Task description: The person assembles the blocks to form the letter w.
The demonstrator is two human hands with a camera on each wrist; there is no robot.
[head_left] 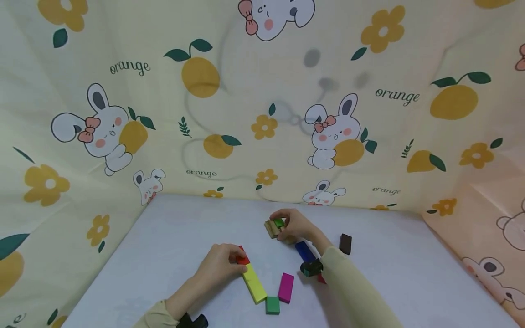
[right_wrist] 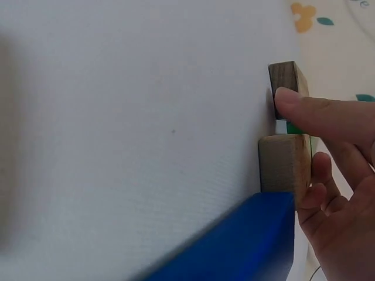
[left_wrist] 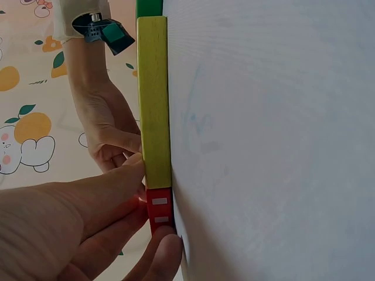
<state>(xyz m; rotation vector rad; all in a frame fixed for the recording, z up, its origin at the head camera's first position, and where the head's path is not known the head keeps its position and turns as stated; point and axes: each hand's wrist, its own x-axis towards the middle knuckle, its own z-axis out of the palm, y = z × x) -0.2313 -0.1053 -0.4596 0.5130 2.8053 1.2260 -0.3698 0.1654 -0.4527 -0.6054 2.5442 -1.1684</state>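
Observation:
My left hand [head_left: 219, 263] pinches a red block [head_left: 244, 258] between thumb and fingers. That block, with two pale rectangles on its side in the left wrist view, meets the end of a long yellow block [left_wrist: 154, 105]. At the back of the table, my right hand [head_left: 298, 225] grips a small wooden block [right_wrist: 284, 75], a fingertip pressing its face. Beside it are a bright green block [head_left: 279, 222] and a second plain wooden block [right_wrist: 278, 164]. The end of a blue block [head_left: 304, 251] meets this second one.
A green block [head_left: 272, 305] sits at the yellow block's near end, with a magenta block [head_left: 286, 288] beside it. A dark brown block [head_left: 345, 243] stands right of the right forearm. The sleeve partly hides another red block [head_left: 322, 279]. Printed cloth [head_left: 246, 182] hangs behind the white table.

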